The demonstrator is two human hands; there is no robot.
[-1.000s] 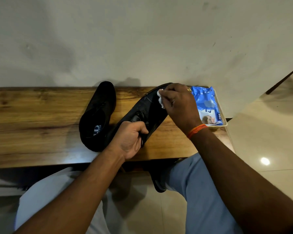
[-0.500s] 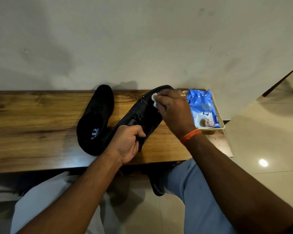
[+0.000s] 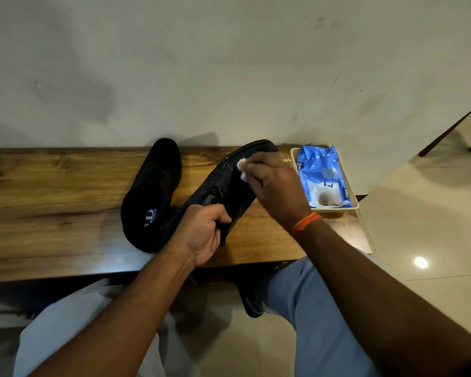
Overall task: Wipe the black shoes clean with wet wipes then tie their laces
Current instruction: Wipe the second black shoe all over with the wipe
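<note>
At the middle of the wooden bench (image 3: 52,191), the heel end of one black shoe (image 3: 229,186) is gripped by the left hand (image 3: 201,235), fingers curled round its rim, with the thumb folded over the top. A white wet wipe (image 3: 242,170) is pinched in the right hand (image 3: 272,186) and pressed against the upper near the toe (only two small patches of the wipe can be seen past the fingers). An orange thread band (image 3: 305,224) is worn on the right wrist.

The held shoe is tipped up, its long axis running from the near left to the far right, toe pointing away toward the wall (image 3: 229,63). It lies between the two hands, heel at the left one, toe under the right one.

Two black shoes are counted. The second shoe (image 3: 152,194) is left lying flat on the bench just to the left of the held one, toe also pointing away, its printed insole showing.

To the right of the right hand, one blue pack of wipes (image 3: 321,175) is seen lying in one shallow beige tray (image 3: 352,197) at the bench's end.
</note>
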